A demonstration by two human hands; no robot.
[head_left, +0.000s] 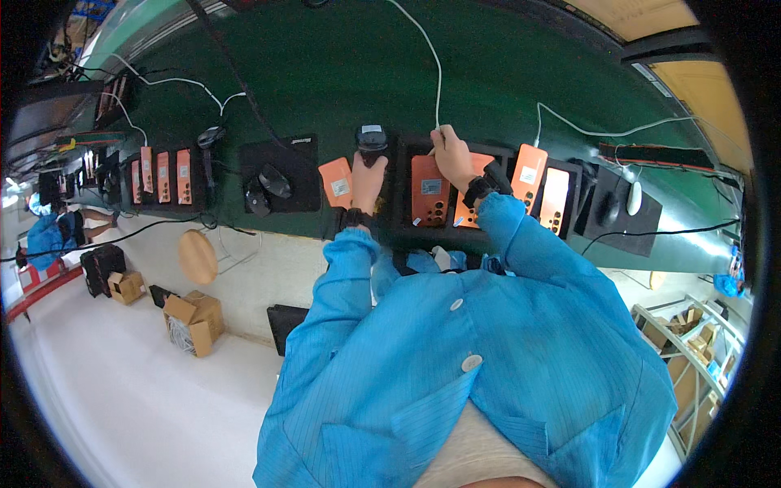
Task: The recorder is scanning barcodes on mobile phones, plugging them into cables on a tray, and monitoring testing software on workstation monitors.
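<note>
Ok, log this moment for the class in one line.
left hand: holds scanner | right hand: pinches cable | orange phone: in black tray

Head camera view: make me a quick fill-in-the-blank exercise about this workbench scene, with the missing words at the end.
1. The left hand grips a plastic handheld scanner coloured ____.
2. The right hand pinches a thin, flexible cable coloured ____.
3. The flat rectangular phone lying between the two hands is coloured ____.
4. The open brown cardboard box stands on the white ____.

Missing words: black; white; orange; floor.
</note>
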